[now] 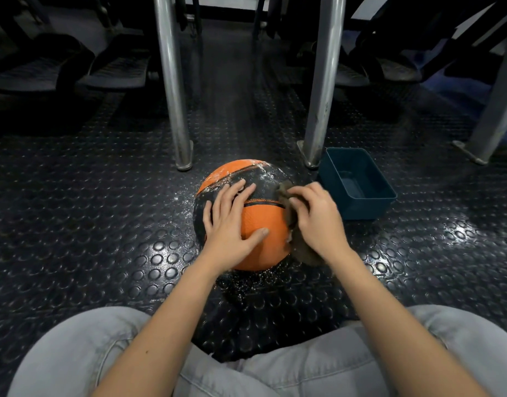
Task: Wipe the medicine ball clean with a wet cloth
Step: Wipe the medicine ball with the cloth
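An orange and black medicine ball sits on the studded black floor in front of me, with white specks on its far top. My left hand rests flat on the ball's top with fingers spread. My right hand grips a dark brown cloth and presses it against the ball's right side. Part of the cloth hangs below my right wrist.
A dark teal plastic tub stands just right of the ball. Two metal legs rise behind the ball, another at far right. White specks lie on the floor around the ball. My knees in grey trousers fill the bottom.
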`<move>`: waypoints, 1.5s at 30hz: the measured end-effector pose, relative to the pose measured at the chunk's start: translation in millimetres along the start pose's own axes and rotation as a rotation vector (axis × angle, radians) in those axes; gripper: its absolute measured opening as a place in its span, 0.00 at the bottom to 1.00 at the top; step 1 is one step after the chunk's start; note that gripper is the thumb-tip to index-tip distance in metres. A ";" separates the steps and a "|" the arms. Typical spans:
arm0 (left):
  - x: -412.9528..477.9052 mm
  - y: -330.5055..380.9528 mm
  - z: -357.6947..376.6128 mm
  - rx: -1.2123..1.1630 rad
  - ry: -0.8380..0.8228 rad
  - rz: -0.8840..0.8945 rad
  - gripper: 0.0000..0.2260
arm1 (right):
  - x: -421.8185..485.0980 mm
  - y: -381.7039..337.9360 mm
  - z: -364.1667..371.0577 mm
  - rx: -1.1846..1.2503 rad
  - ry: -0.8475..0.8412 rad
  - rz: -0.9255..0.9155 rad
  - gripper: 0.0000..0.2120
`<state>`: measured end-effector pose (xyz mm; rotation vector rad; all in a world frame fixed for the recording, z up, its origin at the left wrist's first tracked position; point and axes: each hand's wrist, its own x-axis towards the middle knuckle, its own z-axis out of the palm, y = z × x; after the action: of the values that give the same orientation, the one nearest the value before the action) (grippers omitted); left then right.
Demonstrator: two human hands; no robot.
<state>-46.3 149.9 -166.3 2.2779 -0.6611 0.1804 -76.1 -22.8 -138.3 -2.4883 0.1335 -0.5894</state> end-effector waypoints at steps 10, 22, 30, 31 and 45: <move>0.1 -3.0 0.7 -0.012 0.025 -0.008 0.34 | -5.7 -12.0 7.3 -0.012 -0.006 -0.037 0.08; 4.9 -1.1 -1.2 -0.015 0.023 -0.063 0.39 | -18.3 -13.6 3.7 0.000 -0.053 -0.103 0.08; 8.6 18.9 -5.7 0.229 -0.137 -0.130 0.41 | -3.1 -7.2 -0.7 0.266 0.033 0.249 0.10; 9.6 20.0 -6.7 0.231 -0.151 -0.141 0.42 | -1.2 -4.8 -2.7 0.297 0.022 0.303 0.11; 33.9 23.6 -24.3 0.169 -0.201 -0.182 0.45 | -47.3 -0.1 10.6 -0.085 -0.138 0.112 0.15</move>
<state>-27.7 139.1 -123.4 2.5267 -0.5530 -0.0854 -113.9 -6.9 -164.1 -2.5740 0.2473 -0.3713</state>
